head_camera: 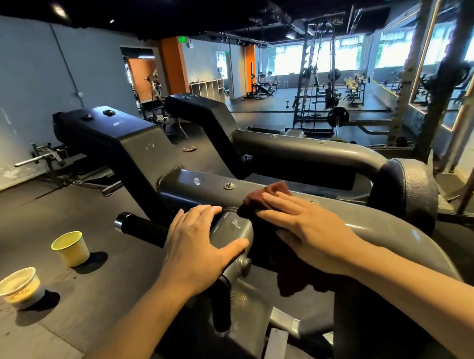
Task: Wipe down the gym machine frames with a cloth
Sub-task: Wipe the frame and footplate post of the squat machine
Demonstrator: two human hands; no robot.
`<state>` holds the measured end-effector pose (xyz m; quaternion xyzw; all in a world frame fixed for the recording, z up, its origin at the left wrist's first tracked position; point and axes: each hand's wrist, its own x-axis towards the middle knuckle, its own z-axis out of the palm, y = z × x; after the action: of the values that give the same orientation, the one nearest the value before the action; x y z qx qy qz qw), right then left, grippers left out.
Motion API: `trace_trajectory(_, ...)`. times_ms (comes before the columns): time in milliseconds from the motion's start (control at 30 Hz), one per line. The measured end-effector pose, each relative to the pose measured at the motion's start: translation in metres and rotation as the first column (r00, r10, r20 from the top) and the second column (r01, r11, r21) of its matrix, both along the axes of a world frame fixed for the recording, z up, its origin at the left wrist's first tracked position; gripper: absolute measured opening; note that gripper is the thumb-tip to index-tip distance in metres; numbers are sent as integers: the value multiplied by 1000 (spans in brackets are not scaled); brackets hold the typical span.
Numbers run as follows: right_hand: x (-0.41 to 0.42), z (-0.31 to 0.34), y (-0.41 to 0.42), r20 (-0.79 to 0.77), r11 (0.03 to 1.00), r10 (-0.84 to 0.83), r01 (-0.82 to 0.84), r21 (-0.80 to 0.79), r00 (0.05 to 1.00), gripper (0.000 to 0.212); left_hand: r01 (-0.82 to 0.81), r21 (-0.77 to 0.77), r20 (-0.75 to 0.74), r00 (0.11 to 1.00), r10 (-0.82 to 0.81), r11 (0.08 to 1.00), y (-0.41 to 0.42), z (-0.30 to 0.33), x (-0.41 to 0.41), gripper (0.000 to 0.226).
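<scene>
- Gym floor of dark rubber matting runs under the machine, with grey walls and racks well beyond; the work itself is on the grey tubular frame close under the camera.
- Nearest, the left hand lies flat with straight fingers over a rounded grey joint cap, gripping nothing, and seems to serve as a brace.
- Just right of it, the right hand presses the brown cloth flat on the frame tube, fingers extended, not curled round it; part of the cloth hangs below the palm.
- Judged well done, the stroke would keep the whole palm on the cloth and push it away from the brace hand along the tube, past the bolt just ahead of the fingertips.
- Risk, as a judgement: the loose hanging part may snag on brackets under the wrist.
- Left of the bracing hand, a black handle juts out; beyond it on the floor stand two paper cups, well apart from both hands.
</scene>
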<state>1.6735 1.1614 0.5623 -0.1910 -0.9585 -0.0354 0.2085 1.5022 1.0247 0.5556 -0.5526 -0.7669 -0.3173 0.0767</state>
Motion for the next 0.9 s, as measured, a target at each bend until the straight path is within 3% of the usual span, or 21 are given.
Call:
trace_trajectory(100,-4,5,7,-23,984,-105,101,-150,994,57,-1,-6,-3,1000,1,1000,0,0,0,76)
trace_trajectory(167,-11,2,1,68,984,-137,144,-105,988,77,12,-9,5,1000,-12,1000,-1,-2,-1,74)
trace_trajectory(233,-1,-2,-4,77,997,-74,76,-21,994,78,74,24,14,997,-74,997,-6,-5,-4,80)
trace_trajectory(333,29,-1,3,-162,998,-28,35,44,986,50,187,46,-11,982,-187,981,-16,-10,-14,105)
trace_trajectory(400,26,6,-7,-380,996,-91,82,-42,921,43,205,19,-16,979,-205,979,-21,-13,-19,117)
trace_trajectory(467,1,4,-28,-478,994,-71,24,-105,875,42,191,-26,34,981,-190,981,-23,-14,-20,129)
trace_trajectory(533,-27,-6,-52,-352,965,51,-137,-225,935,46,158,-64,83,985,-153,985,-25,-15,-23,136)
trace_trajectory(600,-38,-14,-60,-213,937,107,-170,-304,971,50,149,-124,88,986,-138,981,-29,-15,-30,135)
trace_trajectory(733,-35,-8,-43,-170,970,20,-60,-237,985,50,167,-169,48,986,-161,971,-37,-14,-35,127)
trace_trajectory(900,-31,-9,-55,-138,969,165,-186,-160,977,52,174,-175,35,985,-170,969,-36,-18,-34,125)
